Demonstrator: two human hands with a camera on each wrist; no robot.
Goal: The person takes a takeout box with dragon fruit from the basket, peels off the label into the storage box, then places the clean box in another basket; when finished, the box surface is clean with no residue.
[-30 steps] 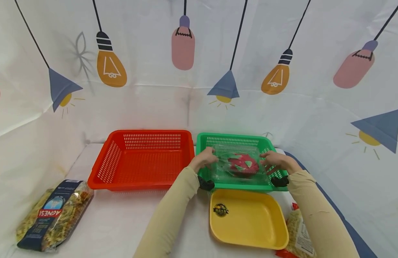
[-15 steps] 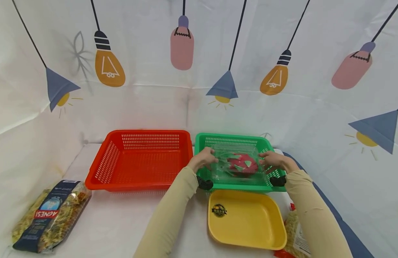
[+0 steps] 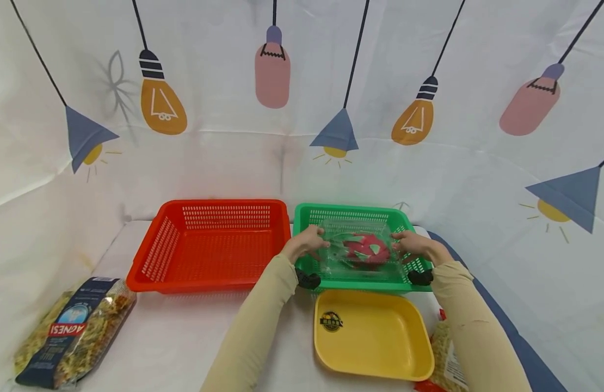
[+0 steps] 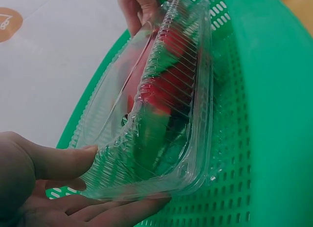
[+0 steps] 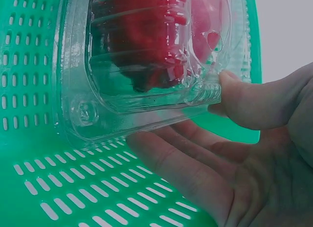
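A clear plastic clamshell box (image 3: 338,267) with a red and green dragon fruit (image 3: 367,249) inside sits within the green basket (image 3: 351,207). My left hand (image 3: 306,243) holds the box's left end; in the left wrist view its thumb lies on the lid side and its fingers (image 4: 117,215) run beneath the rim. At the opposite end my right hand (image 3: 415,244) pinches the box, thumb (image 5: 244,97) against the lid edge and fingers below. The right wrist view shows the basket's slotted wall close beneath those fingers. Whether the box touches the basket's floor, I cannot tell.
Left of the green basket stands a red basket (image 3: 209,285). In front is a yellow tray (image 3: 373,337). A pasta bag (image 3: 74,332) lies at the far left, and another bag (image 3: 444,354) is partly hidden under the right forearm. White printed cloth (image 3: 223,158) hangs behind.
The whole head view has shifted slightly, so things appear a little further left and lower. Both hands keep their hold on the box, with little visible movement.
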